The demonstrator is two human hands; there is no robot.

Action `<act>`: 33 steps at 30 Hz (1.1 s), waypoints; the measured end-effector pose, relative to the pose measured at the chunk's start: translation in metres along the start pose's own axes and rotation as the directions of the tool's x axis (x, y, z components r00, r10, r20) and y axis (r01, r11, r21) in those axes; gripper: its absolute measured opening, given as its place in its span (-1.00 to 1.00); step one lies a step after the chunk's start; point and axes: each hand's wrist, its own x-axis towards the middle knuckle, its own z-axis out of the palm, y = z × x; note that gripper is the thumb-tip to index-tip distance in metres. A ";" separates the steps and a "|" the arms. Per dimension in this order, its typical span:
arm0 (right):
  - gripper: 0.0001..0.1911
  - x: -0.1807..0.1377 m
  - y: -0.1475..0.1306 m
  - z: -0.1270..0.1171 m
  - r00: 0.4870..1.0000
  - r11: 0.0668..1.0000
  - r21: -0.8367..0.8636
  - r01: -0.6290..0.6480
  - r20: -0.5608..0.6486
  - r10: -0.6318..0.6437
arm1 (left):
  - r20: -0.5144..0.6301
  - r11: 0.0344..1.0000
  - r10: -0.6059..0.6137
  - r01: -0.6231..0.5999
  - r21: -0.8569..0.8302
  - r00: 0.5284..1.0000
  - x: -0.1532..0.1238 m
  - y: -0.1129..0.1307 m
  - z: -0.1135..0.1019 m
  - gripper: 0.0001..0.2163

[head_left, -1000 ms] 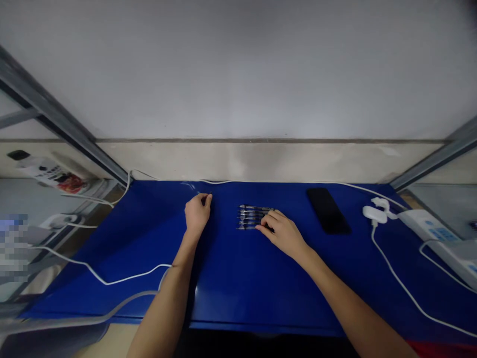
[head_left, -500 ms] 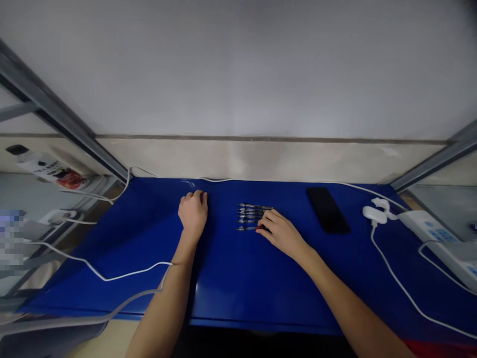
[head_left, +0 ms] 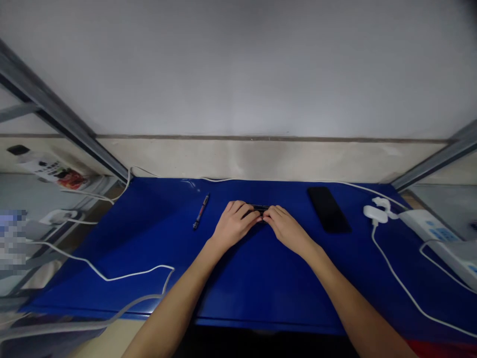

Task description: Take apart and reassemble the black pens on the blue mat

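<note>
Several pens (head_left: 260,207) lie side by side across the middle of the blue table, mostly covered by my hands. My left hand (head_left: 233,226) closes over their left ends, its fingers bent and pressed around them. From the other side, my right hand (head_left: 285,226) grips the right ends, thumb and fingers drawn together. The fingertips of both hands nearly meet at the front pen. A single pen (head_left: 201,212) with a reddish middle rests at a slant to the left of my left hand, touched by neither hand.
A black phone (head_left: 328,210) lies right of my right hand. Farther right are a white charger (head_left: 375,214) with a cable and a white power strip (head_left: 428,228). White cable (head_left: 126,274) crosses the table's left side. A bottle (head_left: 48,169) stands beyond the left frame bar.
My left hand has moved right from the table's left part onto the pens, uncovering the single slanted pen. The front pen is now up against the others. My right hand stays at their right ends.
</note>
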 end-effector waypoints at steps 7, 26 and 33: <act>-0.75 -0.002 0.008 0.006 0.999 0.995 0.087 -0.042 -0.002 0.042 | 0.027 0.982 -0.137 0.132 0.134 0.990 -0.001 -0.009 0.005 -0.76; -0.74 -0.003 0.012 0.011 0.999 0.988 0.154 -0.018 -0.038 0.024 | 0.090 0.992 -0.080 0.071 0.104 0.993 0.001 -0.002 0.005 -0.82; -0.72 -0.003 0.008 0.011 0.999 0.991 0.133 -0.023 -0.035 0.028 | 0.116 0.991 -0.056 0.041 0.128 0.992 0.001 0.000 0.005 -0.80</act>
